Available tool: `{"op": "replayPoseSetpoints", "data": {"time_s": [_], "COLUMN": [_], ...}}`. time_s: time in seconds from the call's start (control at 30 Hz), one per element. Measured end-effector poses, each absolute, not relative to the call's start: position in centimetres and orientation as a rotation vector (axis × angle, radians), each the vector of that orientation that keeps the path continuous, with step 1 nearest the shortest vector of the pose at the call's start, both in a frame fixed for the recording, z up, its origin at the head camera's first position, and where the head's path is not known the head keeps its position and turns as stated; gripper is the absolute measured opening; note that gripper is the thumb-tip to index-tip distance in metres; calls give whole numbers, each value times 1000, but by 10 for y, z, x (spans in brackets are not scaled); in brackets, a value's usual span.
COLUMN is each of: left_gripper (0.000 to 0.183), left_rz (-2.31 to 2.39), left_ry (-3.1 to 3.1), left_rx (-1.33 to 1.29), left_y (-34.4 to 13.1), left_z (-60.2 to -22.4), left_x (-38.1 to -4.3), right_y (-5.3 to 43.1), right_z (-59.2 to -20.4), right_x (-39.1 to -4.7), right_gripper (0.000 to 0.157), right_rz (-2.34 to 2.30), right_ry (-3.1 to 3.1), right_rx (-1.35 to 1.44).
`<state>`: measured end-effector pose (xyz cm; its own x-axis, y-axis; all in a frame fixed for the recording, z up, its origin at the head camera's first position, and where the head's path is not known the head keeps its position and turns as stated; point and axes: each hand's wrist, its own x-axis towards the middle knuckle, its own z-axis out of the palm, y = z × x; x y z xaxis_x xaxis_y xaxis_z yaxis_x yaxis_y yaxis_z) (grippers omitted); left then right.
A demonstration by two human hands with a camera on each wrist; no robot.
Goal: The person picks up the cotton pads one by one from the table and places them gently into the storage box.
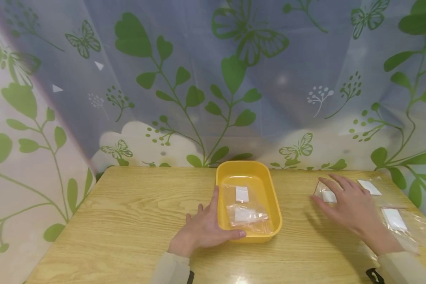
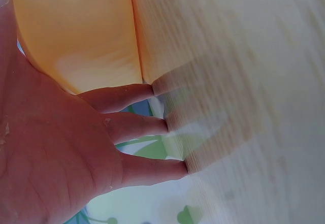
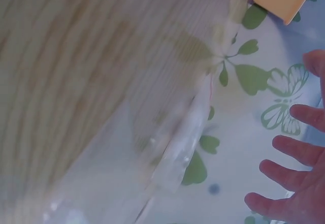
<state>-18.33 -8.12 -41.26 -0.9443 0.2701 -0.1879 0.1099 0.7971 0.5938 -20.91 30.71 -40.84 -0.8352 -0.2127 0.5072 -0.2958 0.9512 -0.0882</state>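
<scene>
A yellow plastic tray [image 1: 275, 205] stands on the table, with clear plastic bags [image 1: 246, 213] holding white pieces inside it. My left hand [image 1: 202, 232] rests against its near left corner, thumb on the near rim and index finger along the left side. In the left wrist view the other fingers [image 2: 142, 125] are straight, their tips on the tabletop. My right hand [image 1: 355, 205], fingers spread, is over a clear bag with a white piece [image 1: 328, 196] at the right. In the right wrist view that hand [image 3: 299, 168] holds nothing.
More clear bags with white pieces lie beyond the right hand [image 1: 369, 187] and to its right [image 1: 394, 219]. A leaf-and-butterfly curtain [image 1: 198, 98] hangs along the back edge of the wooden table [image 1: 127, 221].
</scene>
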Motion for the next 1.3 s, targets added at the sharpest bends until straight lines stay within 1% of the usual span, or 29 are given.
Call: {"op": "replayPoseSetpoints", "data": {"time_s": [0.43,0.8,1.07,1.3], "left_gripper": [135,135,135,134], "left_rz": [873,875,878,874], "left_ry": [2724,2727,2725,2723], "left_rx": [296,298,295,297], "left_y": [-81,-81,-82,-82], "left_z": [-414,-414,-413,-413], "left_x": [-183,-183,-182,-183], "right_y": [337,355,373,386], "right_z": [-409,-416,-423,-427], "right_x": [-209,-212,-221,-229], "right_gripper": [62,63,58,61], "right_rz": [241,322,471,587], "right_ry": [-2726,-2746,-2832,-2924], "right_rx": [240,318,372,351]}}
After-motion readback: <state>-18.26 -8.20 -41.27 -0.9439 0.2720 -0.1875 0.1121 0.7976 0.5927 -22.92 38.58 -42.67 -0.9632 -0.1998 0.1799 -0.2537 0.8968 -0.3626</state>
